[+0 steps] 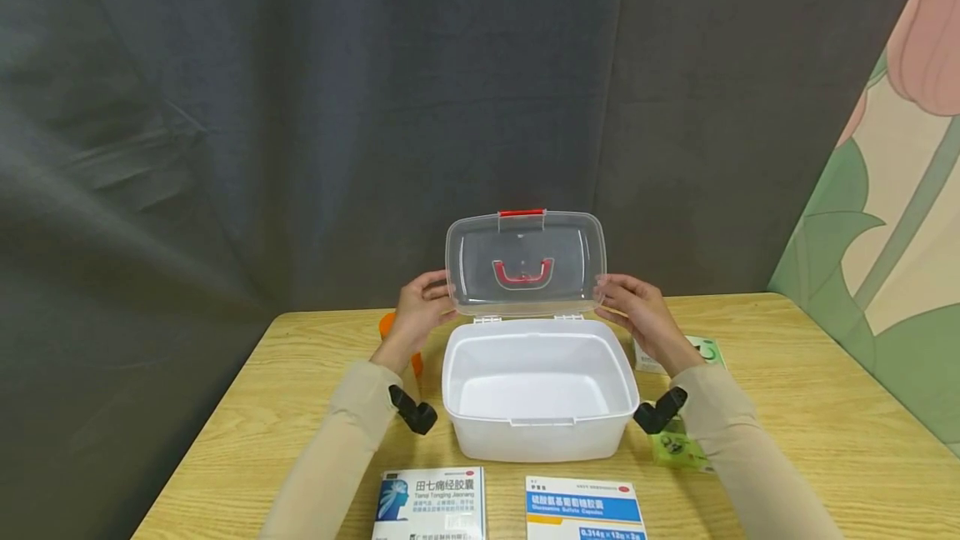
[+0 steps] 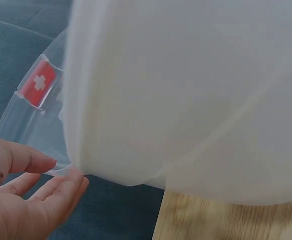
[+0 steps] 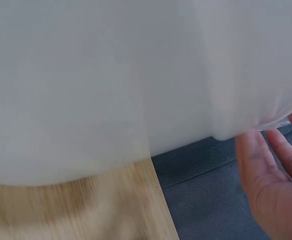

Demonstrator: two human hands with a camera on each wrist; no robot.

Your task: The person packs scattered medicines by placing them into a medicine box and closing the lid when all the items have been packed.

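A white plastic storage box stands on the table with its transparent lid raised upright on the rear hinges. The lid carries a red handle and a red latch; in the left wrist view the latch shows a white cross. My left hand pinches the lid's left edge between thumb and fingers. At the opposite edge, my right hand grips the lid the same way, its fingers behind the rim. The box's inside, seen from above, holds nothing.
Two medicine boxes lie in front: a white one with a blue picture and a blue-banded one. A green box and a white-green box are partly behind my right arm. An orange object sits behind my left hand.
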